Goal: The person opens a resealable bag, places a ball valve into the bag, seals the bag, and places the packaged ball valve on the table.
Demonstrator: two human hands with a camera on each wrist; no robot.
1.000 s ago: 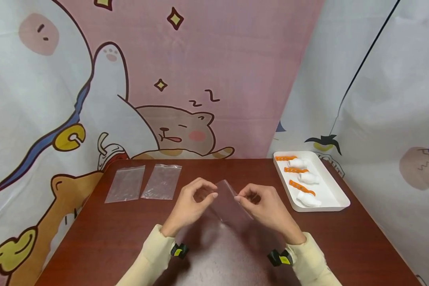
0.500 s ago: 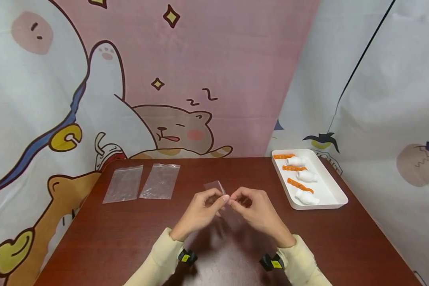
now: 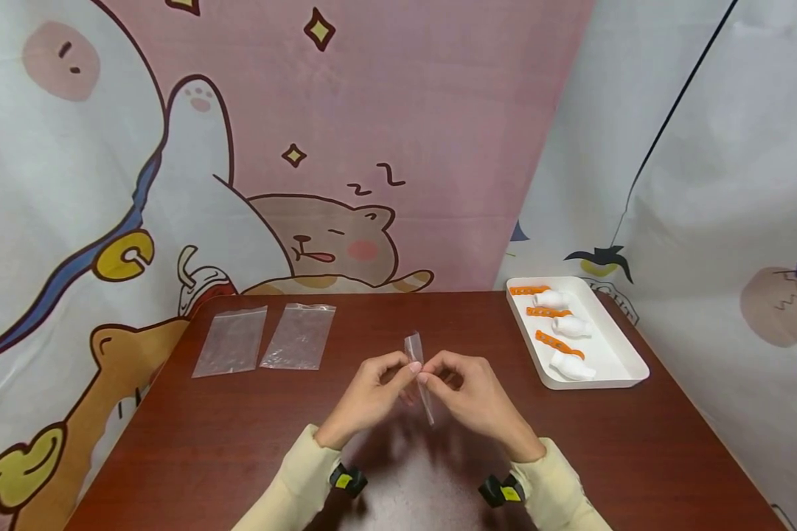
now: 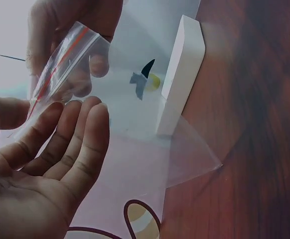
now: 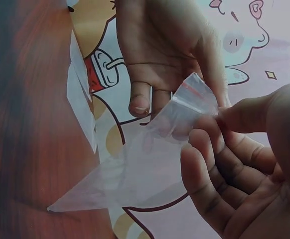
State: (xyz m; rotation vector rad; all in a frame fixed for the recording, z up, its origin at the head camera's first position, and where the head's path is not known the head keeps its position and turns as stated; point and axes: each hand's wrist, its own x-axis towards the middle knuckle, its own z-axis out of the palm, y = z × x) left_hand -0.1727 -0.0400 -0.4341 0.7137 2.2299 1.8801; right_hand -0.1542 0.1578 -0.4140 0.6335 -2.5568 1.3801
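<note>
Fingers and thumbs of both hands pinch a clear zip-lock bag [image 3: 427, 407] between them, above the middle of the table. The left hand [image 3: 374, 389] grips the bag's mouth from one side, and the right hand [image 3: 475, 392] grips it from the other, with the thumbs close together. A red line runs along the zip strip [image 4: 60, 62] in the left wrist view. In the right wrist view the bag's body [image 5: 145, 169] hangs thin and flat to a pointed lower corner. Nothing shows inside the bag.
Two more clear bags [image 3: 231, 343] lie flat at the table's back left. At the back right stands a white tray [image 3: 620, 369] with several white rounded pieces [image 3: 573, 327] and orange perforated strips [image 3: 559, 344]. A printed cloth [image 3: 405, 110] hangs behind the table.
Both hands came together at the bag's mouth; a second ago they were apart with the bag spread between them. The bag turned and now shows nearly edge-on in the head view.
</note>
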